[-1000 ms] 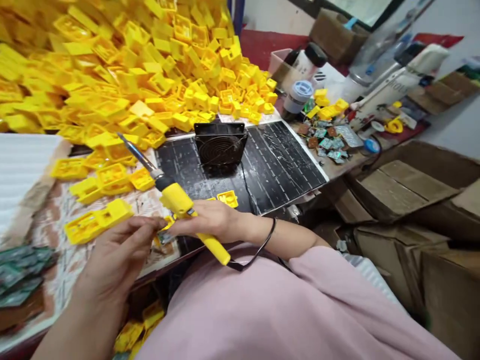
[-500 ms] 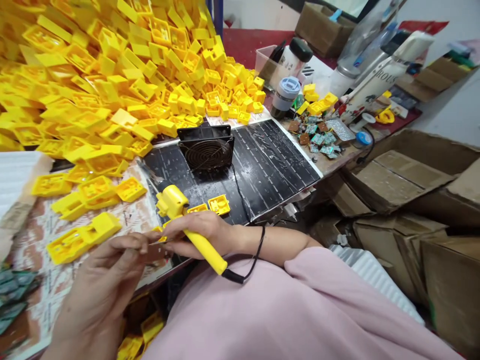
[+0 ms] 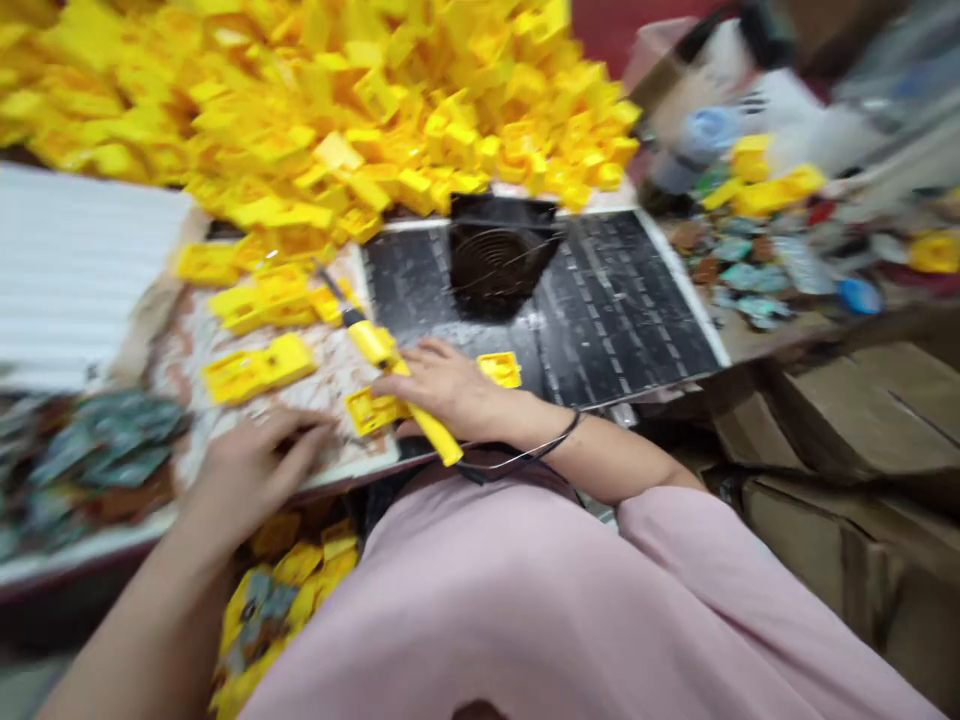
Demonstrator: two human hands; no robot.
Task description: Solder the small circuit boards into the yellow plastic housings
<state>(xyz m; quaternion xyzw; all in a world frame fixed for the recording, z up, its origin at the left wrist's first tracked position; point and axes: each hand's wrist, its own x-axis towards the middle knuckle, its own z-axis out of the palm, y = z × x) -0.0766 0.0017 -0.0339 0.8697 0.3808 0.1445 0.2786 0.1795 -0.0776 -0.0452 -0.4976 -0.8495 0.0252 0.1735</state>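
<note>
My right hand is wrapped round a yellow soldering iron; its metal tip points up and left, away from me. Under that hand lies a small open yellow case, and another yellow case sits just beyond the wrist on the black panel. My left hand rests low at the table's front edge with bent fingers, thumb and forefinger close together. Whatever they may hold is too blurred to make out. Ahead of it are joined yellow casings.
A large heap of yellow casings fills the back. A black fan stands on the black panel. Green circuit boards are piled at left, with more boards at right. Cardboard boxes stand beside the table.
The view has swung left and blurred. My hands have come apart; the left has drawn back from the right. The soldering iron now points farther up and left, its tip visible.
</note>
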